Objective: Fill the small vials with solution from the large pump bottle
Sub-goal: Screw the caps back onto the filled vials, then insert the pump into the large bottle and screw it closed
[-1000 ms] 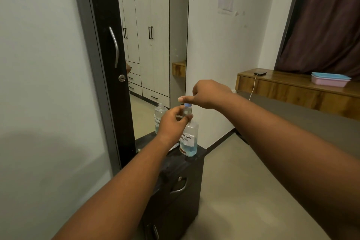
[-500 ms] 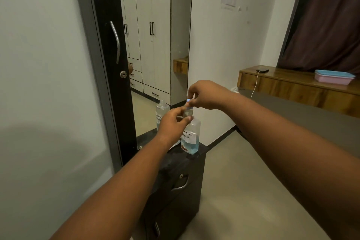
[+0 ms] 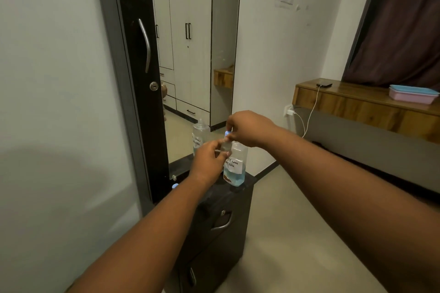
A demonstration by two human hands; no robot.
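A large clear bottle [image 3: 235, 171] with blue solution and a handwritten white label stands on a dark cabinet [image 3: 223, 221]. In front of its upper part my left hand [image 3: 209, 162] holds a small clear vial [image 3: 226, 147] upright between fingers and thumb. Just above the vial, my right hand [image 3: 250, 128] pinches a small blue cap [image 3: 227, 134]. The bottle's top is hidden behind my hands. A second small blue cap [image 3: 175, 186] lies on the cabinet by the mirror, near my left forearm.
A tall mirror [image 3: 190, 59] behind the cabinet reflects the bottle and a wardrobe. A dark door frame with a metal handle [image 3: 145, 45] stands to the left. At right, a wooden shelf [image 3: 357, 104] bears a phone, a cable and a pink and blue box [image 3: 413, 94].
My right hand has lifted the blue cap slightly off the vial's top. Both hands and the view have shifted a little downward in the frame.
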